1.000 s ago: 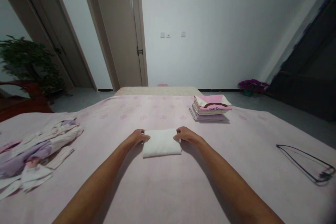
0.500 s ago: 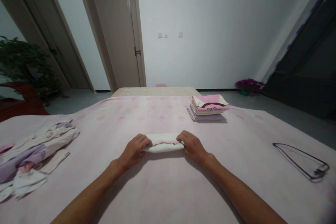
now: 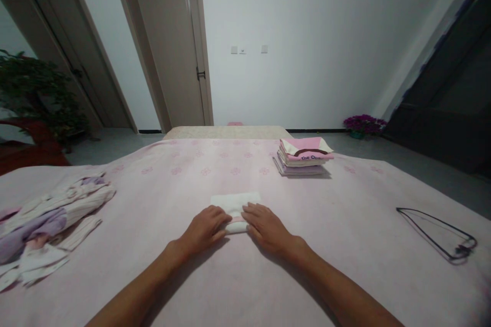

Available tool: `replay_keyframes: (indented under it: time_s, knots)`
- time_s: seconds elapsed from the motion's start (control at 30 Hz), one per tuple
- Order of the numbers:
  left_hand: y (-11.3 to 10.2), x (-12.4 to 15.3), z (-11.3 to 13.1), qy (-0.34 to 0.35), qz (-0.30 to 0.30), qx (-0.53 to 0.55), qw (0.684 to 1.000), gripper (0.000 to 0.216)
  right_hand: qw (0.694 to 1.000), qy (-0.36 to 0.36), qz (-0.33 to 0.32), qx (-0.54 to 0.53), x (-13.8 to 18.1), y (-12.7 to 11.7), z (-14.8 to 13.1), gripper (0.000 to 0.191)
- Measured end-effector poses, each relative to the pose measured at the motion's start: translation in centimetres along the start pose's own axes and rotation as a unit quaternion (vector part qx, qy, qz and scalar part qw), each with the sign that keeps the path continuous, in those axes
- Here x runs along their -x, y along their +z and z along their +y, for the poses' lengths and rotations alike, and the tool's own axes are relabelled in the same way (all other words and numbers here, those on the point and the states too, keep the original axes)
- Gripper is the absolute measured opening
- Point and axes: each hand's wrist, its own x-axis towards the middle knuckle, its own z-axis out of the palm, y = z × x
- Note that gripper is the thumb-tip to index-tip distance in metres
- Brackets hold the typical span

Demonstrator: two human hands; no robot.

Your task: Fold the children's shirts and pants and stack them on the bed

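A small folded white cloth [image 3: 235, 199] with a pinkish edge lies on the pink sheet in front of me. My left hand [image 3: 209, 225] rests palm down on its left side, fingers stretched out flat. On the right side lies my right hand [image 3: 264, 224], also palm down with its fingers extended. Both hands touch the cloth and cover parts of it, and a narrow strip shows between them.
Beyond the hands to the right stands a stack of folded clothes [image 3: 303, 157], a pink one with lettering on top. A loose heap of striped and purple clothes [image 3: 57, 222] lies at left. A black hanger [image 3: 437, 235] lies at right. The pink bedsheet [image 3: 230, 286] spans the surface.
Both hands have let go of the cloth's ends and moved inward and slightly nearer me, flattening onto it. The cloth, held at its edge before, now lies flatter on the sheet.
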Motion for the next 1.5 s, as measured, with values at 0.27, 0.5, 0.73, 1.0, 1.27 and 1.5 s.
replay_keyframes:
  time_s: [0.27, 0.5, 0.73, 1.0, 1.27, 1.5]
  knots:
    - [1.7, 2.3, 0.1, -0.014, 0.042, -0.021, 0.999, 0.038, 0.971, 0.164, 0.14, -0.105, 1.1, -1.1, 1.9, 0.03]
    - [2.6, 1.4, 1.0, -0.034, 0.054, -0.107, 0.992, 0.031, 0.896, 0.35, 0.113, -0.247, 1.8, -1.2, 0.5, 0.023]
    - [2.0, -0.7, 2.6, -0.084, 0.102, -0.025, 0.991, 0.021, 0.691, 0.424, 0.06, -0.583, 3.7, 0.1, -4.3, 0.036]
    - [6.4, -0.3, 8.8, -0.001, 0.119, -0.054, 0.991, 0.023, 0.448, 0.465, 0.236, -0.726, 0.8, 1.5, -3.9, 0.034]
    - [5.0, -0.3, 8.9, 0.131, 0.223, -0.09, 0.962, 0.032, 0.488, 0.454, 0.319, -0.673, 0.8, 2.1, -2.1, 0.028]
    - [5.0, 0.0, 1.7, -0.032, 0.304, -0.089, 0.948, 0.033, 0.555, 0.303, 0.476, -0.611, -5.4, -11.0, 5.5, 0.032]
